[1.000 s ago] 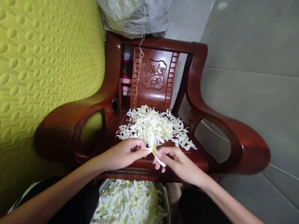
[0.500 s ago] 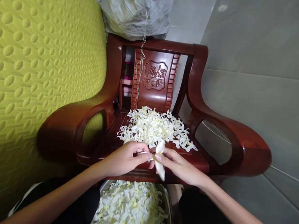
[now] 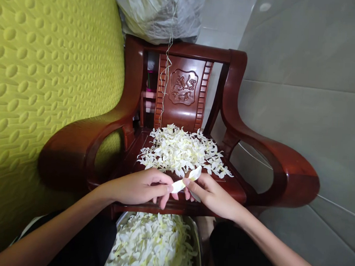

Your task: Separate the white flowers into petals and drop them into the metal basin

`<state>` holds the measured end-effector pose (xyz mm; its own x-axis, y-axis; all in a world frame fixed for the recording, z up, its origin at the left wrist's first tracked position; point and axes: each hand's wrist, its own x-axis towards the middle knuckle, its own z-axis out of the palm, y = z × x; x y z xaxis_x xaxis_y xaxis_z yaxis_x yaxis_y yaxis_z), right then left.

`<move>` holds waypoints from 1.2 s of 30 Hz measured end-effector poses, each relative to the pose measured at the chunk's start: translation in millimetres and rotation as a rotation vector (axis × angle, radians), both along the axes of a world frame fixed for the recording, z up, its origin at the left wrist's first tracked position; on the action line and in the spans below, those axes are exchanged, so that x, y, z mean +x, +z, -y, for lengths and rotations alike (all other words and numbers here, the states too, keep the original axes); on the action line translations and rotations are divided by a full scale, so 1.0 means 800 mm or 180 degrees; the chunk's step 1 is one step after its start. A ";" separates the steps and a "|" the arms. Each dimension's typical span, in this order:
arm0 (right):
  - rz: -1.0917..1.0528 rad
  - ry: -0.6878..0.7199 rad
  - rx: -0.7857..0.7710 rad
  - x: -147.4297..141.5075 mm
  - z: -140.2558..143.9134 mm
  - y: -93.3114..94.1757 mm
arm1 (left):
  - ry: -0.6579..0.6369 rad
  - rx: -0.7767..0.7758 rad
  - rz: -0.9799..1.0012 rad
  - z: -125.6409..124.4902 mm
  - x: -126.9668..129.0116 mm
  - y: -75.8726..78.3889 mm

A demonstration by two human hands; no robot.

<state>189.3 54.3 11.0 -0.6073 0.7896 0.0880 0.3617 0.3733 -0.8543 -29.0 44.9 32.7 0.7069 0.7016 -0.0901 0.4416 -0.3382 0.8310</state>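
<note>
Nearest, below the fingers, a basin brims with loose petals, while the left hand and right hand pinch one white petal between them, and just beyond lies a heap of flowers seemingly left to strip.

Both hands pinching white flower, petal pile on wooden chair

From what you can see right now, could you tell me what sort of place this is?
Probably a room in a home used for sorting flowers: a carved wooden armchair bears a heap of white flowers, beside a green cushion on a tiled floor.
</note>
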 end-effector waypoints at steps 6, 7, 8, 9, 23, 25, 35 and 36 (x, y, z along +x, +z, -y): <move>-0.0153 0.0162 -0.0401 0.002 0.002 -0.004 | -0.0040 -0.0146 0.0163 0.004 0.005 -0.002; -0.0152 0.0187 -0.0425 0.003 0.003 -0.004 | 0.0008 -0.0124 0.0239 0.004 0.006 -0.006; -0.0129 0.0215 -0.0428 0.003 0.004 -0.003 | 0.0085 -0.0085 0.0319 0.003 0.007 -0.009; -0.0095 0.0246 -0.0421 0.003 0.006 -0.002 | 0.0187 -0.0011 0.0386 0.003 0.009 -0.014; -0.0686 -0.0003 -0.0664 -0.007 0.004 -0.018 | 0.0540 0.1282 0.0523 0.019 0.036 -0.046; -0.0660 0.0015 -0.0678 -0.006 0.004 -0.017 | 0.0674 0.1361 0.0690 0.022 0.038 -0.044; -0.0236 -0.0002 -0.0434 0.000 0.009 -0.008 | 0.1261 0.1457 0.0708 0.016 0.040 -0.049; -0.0228 -0.0036 -0.0419 0.001 0.010 -0.008 | 0.1306 0.1474 0.0684 0.015 0.040 -0.049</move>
